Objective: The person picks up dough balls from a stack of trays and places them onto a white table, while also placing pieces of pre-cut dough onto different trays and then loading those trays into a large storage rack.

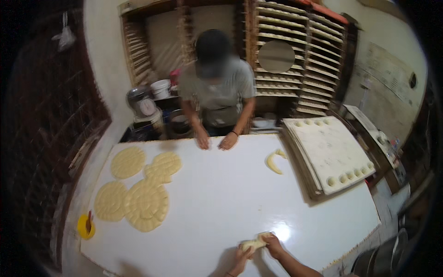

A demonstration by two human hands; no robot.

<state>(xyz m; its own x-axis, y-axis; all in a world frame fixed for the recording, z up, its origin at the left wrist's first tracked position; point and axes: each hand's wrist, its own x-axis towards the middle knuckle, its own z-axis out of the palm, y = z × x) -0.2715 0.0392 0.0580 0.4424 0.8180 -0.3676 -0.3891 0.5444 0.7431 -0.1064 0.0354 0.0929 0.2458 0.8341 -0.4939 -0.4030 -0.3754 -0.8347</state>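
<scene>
We hold the dough piece (255,241) on the desk (221,194), left hand (243,255) and right hand (274,244) fingers closed around its ends. Judged soft, light, tacky: grip ends lightly.

We see only a pale rect. paper sheet (386,74) w/ faint dark lines pinned on the wall at far right, a clear plastic bag (66,37) hanging top left, & a small round scale dial (148,107) beyond the tabletop's far left corner.
</scene>
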